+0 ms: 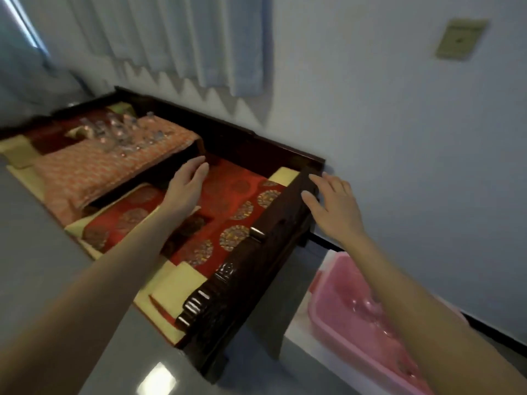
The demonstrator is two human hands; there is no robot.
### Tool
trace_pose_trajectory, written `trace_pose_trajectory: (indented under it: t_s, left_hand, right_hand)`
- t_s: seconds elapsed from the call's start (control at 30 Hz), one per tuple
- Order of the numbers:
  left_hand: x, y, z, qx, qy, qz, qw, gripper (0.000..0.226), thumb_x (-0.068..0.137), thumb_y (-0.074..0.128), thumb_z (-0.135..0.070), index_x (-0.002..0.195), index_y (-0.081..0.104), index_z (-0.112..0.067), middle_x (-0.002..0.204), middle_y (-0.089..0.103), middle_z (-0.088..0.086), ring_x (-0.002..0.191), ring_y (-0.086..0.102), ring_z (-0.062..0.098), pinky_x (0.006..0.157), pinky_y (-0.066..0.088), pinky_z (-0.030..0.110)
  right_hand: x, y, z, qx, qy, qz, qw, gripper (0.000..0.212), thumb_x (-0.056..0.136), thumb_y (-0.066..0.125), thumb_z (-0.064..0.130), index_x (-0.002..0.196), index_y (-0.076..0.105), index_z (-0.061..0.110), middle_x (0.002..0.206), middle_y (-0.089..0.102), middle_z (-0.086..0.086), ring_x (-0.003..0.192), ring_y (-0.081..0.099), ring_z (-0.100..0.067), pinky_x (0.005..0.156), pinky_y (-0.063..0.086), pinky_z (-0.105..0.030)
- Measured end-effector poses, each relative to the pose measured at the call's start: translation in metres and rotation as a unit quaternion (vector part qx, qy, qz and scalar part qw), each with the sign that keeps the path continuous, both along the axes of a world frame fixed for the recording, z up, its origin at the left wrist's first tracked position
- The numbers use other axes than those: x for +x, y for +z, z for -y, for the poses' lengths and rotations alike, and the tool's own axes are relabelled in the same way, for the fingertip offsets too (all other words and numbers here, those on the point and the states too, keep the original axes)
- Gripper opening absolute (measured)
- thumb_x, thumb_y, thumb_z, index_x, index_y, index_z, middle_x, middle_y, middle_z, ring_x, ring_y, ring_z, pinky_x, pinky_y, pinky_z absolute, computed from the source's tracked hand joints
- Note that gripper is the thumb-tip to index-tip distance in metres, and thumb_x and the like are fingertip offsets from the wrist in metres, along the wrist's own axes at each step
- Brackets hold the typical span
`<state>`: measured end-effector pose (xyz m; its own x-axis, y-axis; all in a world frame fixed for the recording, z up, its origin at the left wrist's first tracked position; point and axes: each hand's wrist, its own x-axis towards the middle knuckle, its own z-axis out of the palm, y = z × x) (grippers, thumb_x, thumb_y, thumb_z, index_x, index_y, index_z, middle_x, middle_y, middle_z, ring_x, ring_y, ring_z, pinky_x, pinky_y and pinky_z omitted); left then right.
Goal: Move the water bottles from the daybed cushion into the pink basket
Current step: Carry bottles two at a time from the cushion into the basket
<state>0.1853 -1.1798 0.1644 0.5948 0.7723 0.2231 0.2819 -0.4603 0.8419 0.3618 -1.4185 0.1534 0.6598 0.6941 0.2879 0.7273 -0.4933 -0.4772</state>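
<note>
Several clear water bottles (122,132) lie in a cluster on an orange patterned cloth over the far part of the daybed cushion (233,201), which is red with gold medallions. My left hand (188,181) hovers over the red cushion, fingers apart and empty, well short of the bottles. My right hand (330,203) is spread above the dark wooden armrest (273,240), also empty. The pink basket (353,317) sits on the floor at the lower right, partly hidden by my right forearm; something clear shows inside it, blurred.
A dark carved wooden frame runs along the back and right end of the daybed. Curtains (171,41) hang over the far left, and a pale wall stands to the right. Glossy grey floor (85,352) lies in front, and a white surface is under the basket.
</note>
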Motion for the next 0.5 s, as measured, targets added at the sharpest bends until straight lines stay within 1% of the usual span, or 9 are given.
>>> trace_pose_trajectory:
  t_s: [0.07, 0.13, 0.2, 0.27, 0.3, 0.4, 0.5]
  left_hand:
    - [-0.048, 0.013, -0.027, -0.003, 0.032, 0.012, 0.999, 0.047, 0.1, 0.036, -0.043, 0.141, 0.04, -0.022, 0.148, 0.039, -0.004, 0.136, 0.034, 0.015, 0.106, 0.03, 0.029]
    - [-0.106, 0.024, -0.052, 0.01, 0.072, 0.007, 0.997, 0.048, 0.1, 0.037, -0.042, 0.141, 0.04, -0.019, 0.147, 0.04, -0.001, 0.136, 0.036, 0.016, 0.103, 0.03, 0.026]
    - [-0.17, 0.031, -0.079, 0.016, 0.11, -0.01, 0.994, 0.052, 0.098, 0.04, -0.043, 0.142, 0.039, -0.016, 0.147, 0.041, 0.003, 0.135, 0.037, 0.018, 0.107, 0.032, 0.031]
    - [-0.241, 0.032, -0.104, 0.016, 0.149, -0.048, 0.988, 0.055, 0.096, 0.047, -0.041, 0.143, 0.039, -0.014, 0.146, 0.042, 0.007, 0.134, 0.039, 0.022, 0.11, 0.034, 0.039]
    - [-0.27, 0.032, -0.114, 0.029, 0.16, -0.071, 0.984, 0.055, 0.095, 0.05, -0.039, 0.142, 0.04, -0.012, 0.144, 0.044, 0.011, 0.133, 0.041, 0.025, 0.109, 0.035, 0.041]
    - [-0.349, 0.028, -0.139, 0.084, 0.194, -0.128, 0.969, 0.059, 0.09, 0.06, -0.035, 0.139, 0.043, -0.008, 0.141, 0.048, 0.016, 0.131, 0.042, 0.031, 0.106, 0.031, 0.039]
    - [-0.412, 0.022, -0.161, 0.11, 0.235, -0.188, 0.947, 0.061, 0.09, 0.059, -0.036, 0.142, 0.038, -0.011, 0.145, 0.042, 0.012, 0.134, 0.034, 0.03, 0.109, 0.026, 0.039]
  right_hand:
    - [-0.026, 0.015, -0.041, 0.019, 0.024, 0.011, 0.999, 0.052, 0.097, 0.038, 0.049, 0.143, 0.04, 0.025, 0.153, 0.033, -0.005, 0.142, 0.019, -0.024, 0.116, 0.018, -0.041]
    - [-0.065, 0.025, -0.085, 0.028, 0.049, 0.014, 0.998, 0.052, 0.096, 0.039, 0.048, 0.143, 0.039, 0.025, 0.153, 0.032, -0.004, 0.143, 0.018, -0.023, 0.116, 0.019, -0.041]
    - [-0.111, 0.03, -0.13, 0.027, 0.08, 0.016, 0.996, 0.054, 0.095, 0.043, 0.048, 0.144, 0.037, 0.026, 0.153, 0.032, -0.004, 0.143, 0.019, -0.023, 0.114, 0.021, -0.041]
    - [-0.164, 0.032, -0.173, 0.025, 0.122, 0.024, 0.992, 0.057, 0.092, 0.047, 0.049, 0.144, 0.037, 0.027, 0.153, 0.032, -0.004, 0.142, 0.019, -0.024, 0.113, 0.023, -0.041]
    - [-0.185, 0.032, -0.189, 0.025, 0.138, 0.024, 0.99, 0.058, 0.091, 0.049, 0.049, 0.143, 0.037, 0.027, 0.152, 0.032, -0.004, 0.142, 0.02, -0.023, 0.113, 0.024, -0.042]
    - [-0.237, 0.027, -0.235, 0.026, 0.166, 0.015, 0.986, 0.058, 0.091, 0.05, 0.05, 0.143, 0.038, 0.027, 0.152, 0.033, -0.003, 0.142, 0.02, -0.023, 0.113, 0.024, -0.041]
    - [-0.281, 0.022, -0.281, 0.015, 0.192, 0.01, 0.981, 0.059, 0.09, 0.052, 0.049, 0.143, 0.039, 0.026, 0.152, 0.034, -0.004, 0.142, 0.021, -0.024, 0.113, 0.025, -0.042]
